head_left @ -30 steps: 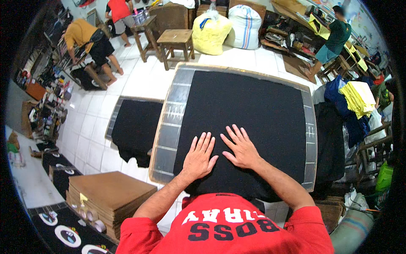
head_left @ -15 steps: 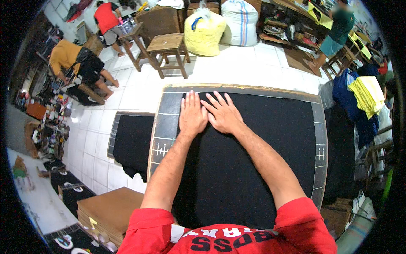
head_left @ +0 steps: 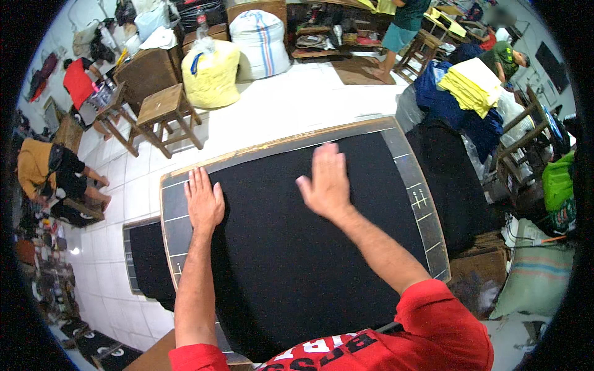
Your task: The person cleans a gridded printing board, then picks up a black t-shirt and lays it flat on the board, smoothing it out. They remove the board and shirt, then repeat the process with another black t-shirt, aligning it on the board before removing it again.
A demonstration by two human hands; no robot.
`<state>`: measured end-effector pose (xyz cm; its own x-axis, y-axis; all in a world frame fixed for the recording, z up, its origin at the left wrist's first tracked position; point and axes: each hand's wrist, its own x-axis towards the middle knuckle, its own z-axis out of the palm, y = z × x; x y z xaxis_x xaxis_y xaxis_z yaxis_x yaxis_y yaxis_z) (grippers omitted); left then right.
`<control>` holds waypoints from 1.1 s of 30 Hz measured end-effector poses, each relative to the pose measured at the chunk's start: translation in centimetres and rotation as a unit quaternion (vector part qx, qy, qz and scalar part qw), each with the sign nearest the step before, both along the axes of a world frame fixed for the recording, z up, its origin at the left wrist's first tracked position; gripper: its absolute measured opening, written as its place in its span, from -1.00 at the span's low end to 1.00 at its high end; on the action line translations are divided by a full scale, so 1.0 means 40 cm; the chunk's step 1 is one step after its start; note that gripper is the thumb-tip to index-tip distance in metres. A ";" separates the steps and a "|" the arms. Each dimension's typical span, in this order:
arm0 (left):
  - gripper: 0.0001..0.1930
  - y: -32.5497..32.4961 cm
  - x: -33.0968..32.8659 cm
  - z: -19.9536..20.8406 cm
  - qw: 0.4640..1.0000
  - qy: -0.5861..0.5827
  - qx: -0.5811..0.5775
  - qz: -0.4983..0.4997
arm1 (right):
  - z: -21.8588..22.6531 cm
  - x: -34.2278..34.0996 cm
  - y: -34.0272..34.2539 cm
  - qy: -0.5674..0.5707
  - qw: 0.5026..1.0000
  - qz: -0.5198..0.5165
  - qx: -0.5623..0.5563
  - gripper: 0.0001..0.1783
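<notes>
Apparently it's smoothing: left hand and right hand flat, fingers straight, gripping nothing; black cloth on the board, beneath the right fingers, beside the left; next, I'd judge, needs even palms.

Worn on the head, at left of a side-by-side fisheye pair. Looks steeply down and forward, over the red shirt along the lower edge. Sits near the board at frame center; takes in white floor farther off, above center. Curves straight edges toward the dark round rim.
</notes>
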<state>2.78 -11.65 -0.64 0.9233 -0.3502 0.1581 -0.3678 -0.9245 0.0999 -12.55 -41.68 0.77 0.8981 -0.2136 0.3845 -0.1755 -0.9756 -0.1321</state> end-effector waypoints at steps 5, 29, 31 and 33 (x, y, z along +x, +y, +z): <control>-0.28 0.000 -0.002 -0.002 1.000 -0.006 -0.004 -0.002 | -0.019 -0.012 -0.296 0.045 0.968 -0.242 0.046 0.04; -0.19 -0.057 -0.751 0.072 0.935 0.055 0.015 -0.350 | -0.032 -0.821 -0.056 0.028 0.961 -0.266 0.069 0.04; -0.16 -0.060 -0.831 0.078 0.921 0.069 0.022 -0.382 | -0.032 -0.940 -0.021 0.039 0.955 -0.282 0.083 0.09; -0.16 -0.069 -0.897 0.082 0.905 0.072 0.016 -0.419 | -0.043 -1.042 -0.007 0.025 0.951 -0.297 0.085 0.12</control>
<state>-33.11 -14.43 2.63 0.3416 -0.9392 0.0337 -0.9263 -0.3304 0.1810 -54.25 -41.95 -0.95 0.6154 -0.7447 0.2582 -0.6997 -0.6670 -0.2559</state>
